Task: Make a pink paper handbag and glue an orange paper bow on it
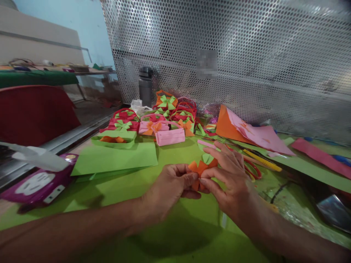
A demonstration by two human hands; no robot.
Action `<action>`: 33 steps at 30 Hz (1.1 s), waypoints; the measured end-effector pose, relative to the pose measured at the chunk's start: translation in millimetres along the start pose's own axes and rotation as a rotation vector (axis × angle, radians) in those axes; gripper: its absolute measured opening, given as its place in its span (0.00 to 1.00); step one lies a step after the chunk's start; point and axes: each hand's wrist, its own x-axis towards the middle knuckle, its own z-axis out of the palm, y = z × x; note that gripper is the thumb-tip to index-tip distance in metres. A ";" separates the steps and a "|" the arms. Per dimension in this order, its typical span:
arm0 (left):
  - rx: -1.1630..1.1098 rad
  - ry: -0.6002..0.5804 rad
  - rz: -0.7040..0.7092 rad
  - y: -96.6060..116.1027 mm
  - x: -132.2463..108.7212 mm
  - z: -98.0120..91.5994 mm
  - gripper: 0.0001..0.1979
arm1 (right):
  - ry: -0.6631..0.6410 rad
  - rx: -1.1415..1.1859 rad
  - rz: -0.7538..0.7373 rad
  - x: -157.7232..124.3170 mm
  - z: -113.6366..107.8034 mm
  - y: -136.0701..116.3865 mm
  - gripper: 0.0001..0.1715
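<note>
Over the green tabletop (153,233), an orange paper bow (199,168) is pinched between both hands. My left hand (175,182) grips its left side with thumb and fingers. My right hand (229,171) pinches it near the middle with thumb and index finger, the other fingers raised. The fingertips cover part of the bow. Beyond the hands lies a small pink paper handbag (170,137) with no bow on its front. Several finished-looking paper handbags with bows crowd behind it, among them a green one (117,138) and an orange one (167,100).
Green sheets (117,157) lie at left, near a purple power strip (41,182). Right of my hands are scissors (253,168), a yellow cutter (263,160), and pink and orange sheets (246,128). A grey bottle (145,87) stands before the perforated metal panel (233,36).
</note>
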 end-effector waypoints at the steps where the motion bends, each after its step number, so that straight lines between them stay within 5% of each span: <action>1: -0.003 -0.010 0.003 -0.3 0.2 -0.3 0.07 | -0.001 -0.004 -0.001 -0.2 -0.1 0.4 0.08; 33: -0.008 0.023 0.012 2.4 2.6 -0.6 0.11 | 0.003 0.018 0.005 1.3 -8.2 -2.7 0.06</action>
